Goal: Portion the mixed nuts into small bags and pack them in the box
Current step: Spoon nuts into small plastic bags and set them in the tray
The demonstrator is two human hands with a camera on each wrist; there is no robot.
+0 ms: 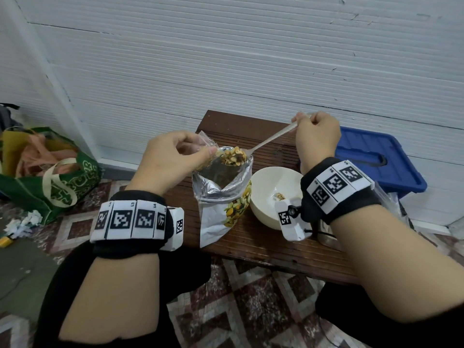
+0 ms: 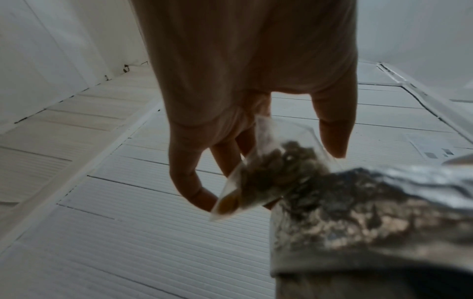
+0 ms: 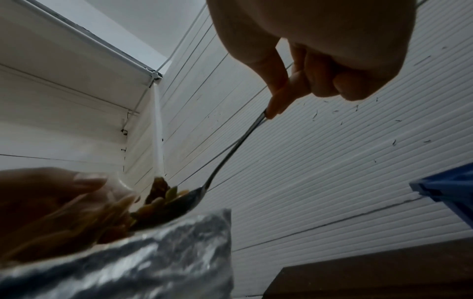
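No legible text; the green bag's (image 1: pixel 62 182) lettering is unreadable.

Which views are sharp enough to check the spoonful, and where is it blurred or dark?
Head view: evenly lit, the nuts on the spoon sharp. Left wrist view: small bag and foil pouch blurred, left hand backlit. Right wrist view: dim, nuts dark, pouch out of focus, spoon handle crisp.

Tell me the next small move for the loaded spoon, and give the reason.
Probably tip the spoon so its nuts slide into the small clear bag. The right hand holds the heaped spoon at the bag's mouth, above the open foil pouch, while the left hand pinches the bag, which already holds some nuts.
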